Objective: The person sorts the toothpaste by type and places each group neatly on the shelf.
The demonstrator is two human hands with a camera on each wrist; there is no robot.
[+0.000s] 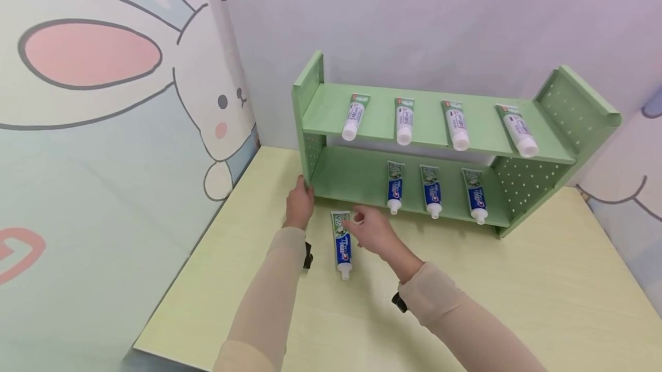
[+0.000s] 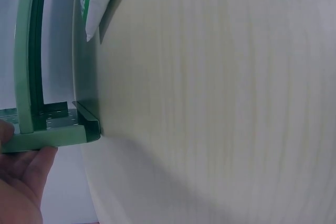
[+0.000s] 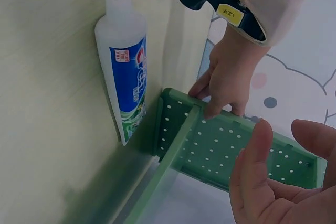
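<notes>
From the head view, the left hand (image 1: 300, 202) gripped the green shelf rack's (image 1: 434, 153) left end post while the right hand (image 1: 373, 231), fingers spread, hovered just beside the toothpaste tube (image 1: 341, 242) lying on the table (image 1: 543, 280). The left wrist view showed fingers (image 2: 23, 166) only lightly under the rack's corner (image 2: 58, 135), so a tug could have tilted the rack and rolled its shelved tubes off. In the right wrist view the open palm (image 3: 273, 182) sat near the tube (image 3: 126, 77), and a careless sweep might have knocked it away.

Overall light: bright, soft and even in all three views, seems to come from above; no hard highlights.
Shadows: faint ones only, a dim band under the top board of the green perforated two-tier shelf (image 1: 439, 130), a soft grey patch on the pale yellow wood-grain tabletop (image 2: 220, 103) below the shelf corner in the left wrist view.
Glare: none to speak of, colours a bit washed out and pastel.
Head view: sharp in the middle, wide-angle bending at the edges.
Left wrist view: tabletop grain looks smeared, close stuff soft.
Right wrist view: the blue-and-white toothpaste tube (image 3: 126, 72) is fairly crisp, the near right hand (image 3: 273, 182) is out of focus, lower left corner blurry.
</notes>
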